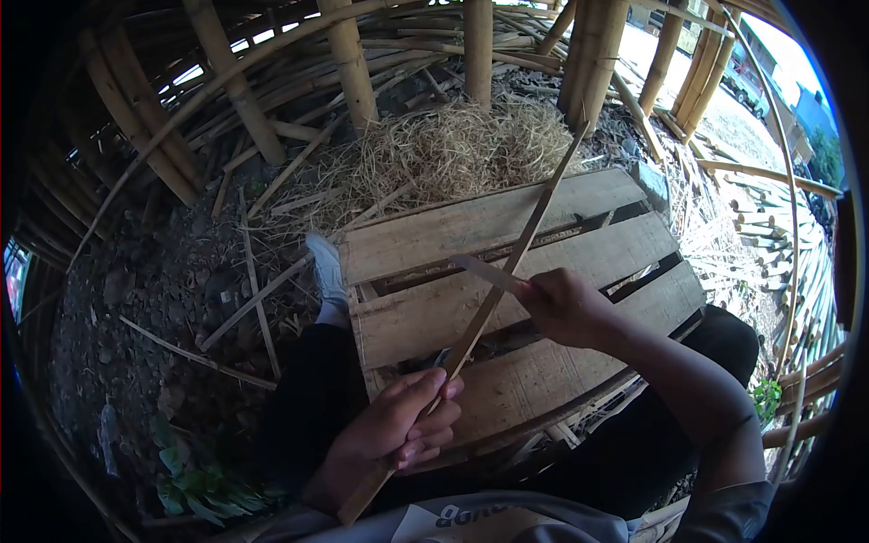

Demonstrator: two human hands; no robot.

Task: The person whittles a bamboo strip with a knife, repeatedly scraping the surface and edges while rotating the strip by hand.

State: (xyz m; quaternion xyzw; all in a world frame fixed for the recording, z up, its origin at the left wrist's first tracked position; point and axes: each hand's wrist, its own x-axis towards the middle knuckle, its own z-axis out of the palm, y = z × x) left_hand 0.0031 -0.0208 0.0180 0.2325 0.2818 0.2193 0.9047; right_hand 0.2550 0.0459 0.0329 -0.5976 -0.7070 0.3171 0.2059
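A long bamboo strip (522, 244) slants up and away across the slatted wooden crate (434, 242) in front of me. My left hand (405, 423) is wrapped round its near part, and the strip's end sticks out below the fist. In my right hand (563, 306) is a knife (487, 271), its handle hidden in the closed fingers. The pale blade points left and crosses the strip about midway along its length.
A heap of bamboo shavings (466, 149) lies beyond the crate. Upright bamboo poles (348, 68) stand behind it. Loose bamboo slats (258, 299) rest on the dirt at left, near my shoe (327, 270). Cut bamboo pieces (769, 240) are piled at right, and a leafy plant (195, 480) grows at lower left.
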